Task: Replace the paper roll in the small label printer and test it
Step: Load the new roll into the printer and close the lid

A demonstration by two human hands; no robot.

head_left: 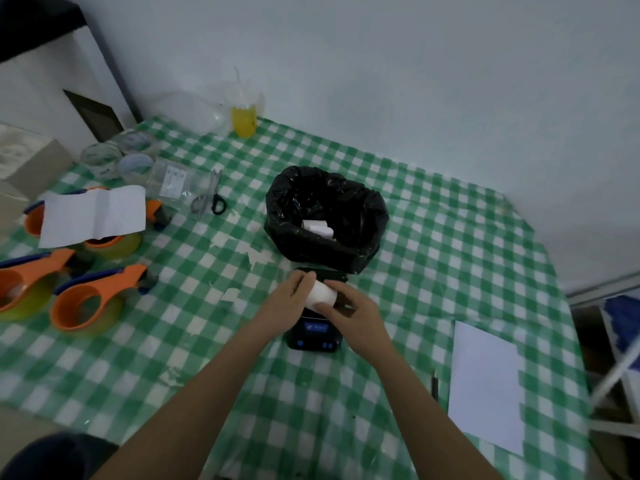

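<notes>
A small black label printer (pixel 313 336) with a lit blue screen sits on the green checked tablecloth (pixel 207 341) in front of me, its lid open at the back. Above its open bay I hold a white paper roll (pixel 322 293) between both hands. My left hand (pixel 292 297) grips the roll's left end. My right hand (pixel 353 311) holds its right end, thumb along the front. The bay itself is mostly hidden by the roll and my fingers.
A bin lined with a black bag (pixel 325 216) stands just behind the printer, with white paper (pixel 317 227) inside. Orange tape dispensers (pixel 86 299) and a paper sheet (pixel 95 214) lie left, scissors (pixel 211 197) behind. A white sheet (pixel 485 386) and a pen (pixel 434 384) lie right. A yellow drink (pixel 244 119) stands far back.
</notes>
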